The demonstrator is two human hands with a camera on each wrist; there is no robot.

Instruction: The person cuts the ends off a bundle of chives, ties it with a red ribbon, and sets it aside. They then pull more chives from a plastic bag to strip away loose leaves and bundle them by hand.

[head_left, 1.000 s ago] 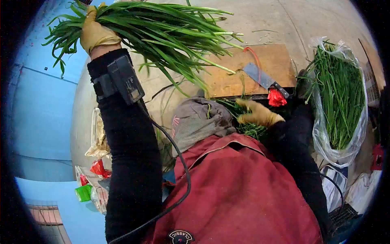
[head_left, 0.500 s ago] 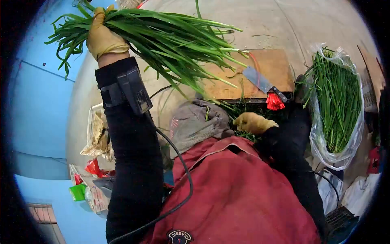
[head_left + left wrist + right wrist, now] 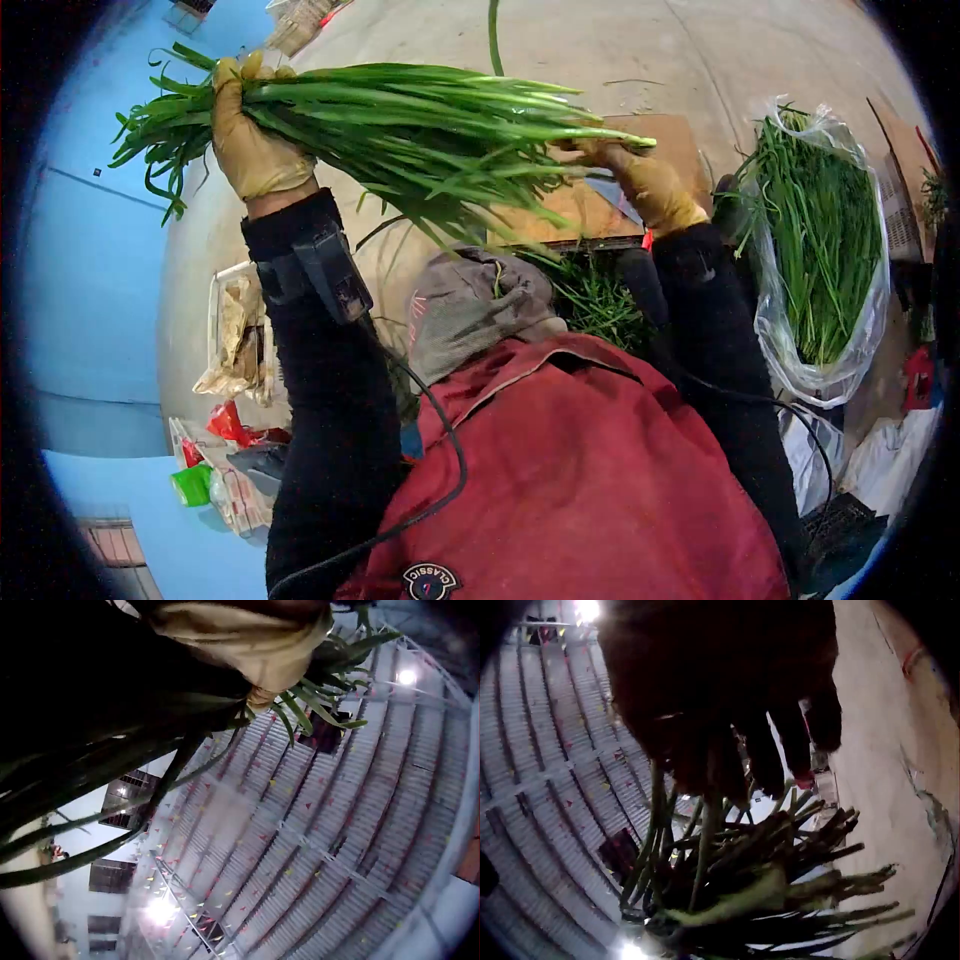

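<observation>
A large bundle of garlic chives (image 3: 420,115) is held up crosswise, leaf tips to the left and pale stem ends to the right. My left hand (image 3: 255,145), in a yellowish glove, grips it near the leaf tips. At the stem ends is my gloved right hand (image 3: 650,185), its fingers reaching in among the stalks. In the right wrist view this hand (image 3: 727,697) is dark, with straight, spread fingers right at the stems (image 3: 757,877). A board (image 3: 560,215) lies beneath, and the knife blade (image 3: 612,192) on it is largely covered by the right hand.
To the right, more chives (image 3: 820,240) fill a clear plastic bag (image 3: 870,310). Loose greens (image 3: 600,300) lie below the board. A grey cloth (image 3: 480,300) covers the knee. A cable (image 3: 440,400) runs along the left sleeve. Bags and wrappers (image 3: 225,450) lie at left.
My right hand has risen from the loose greens below the board to the bundle's stem ends, coming over the knife. The left hand keeps its grip, with the bundle slightly lower in view.
</observation>
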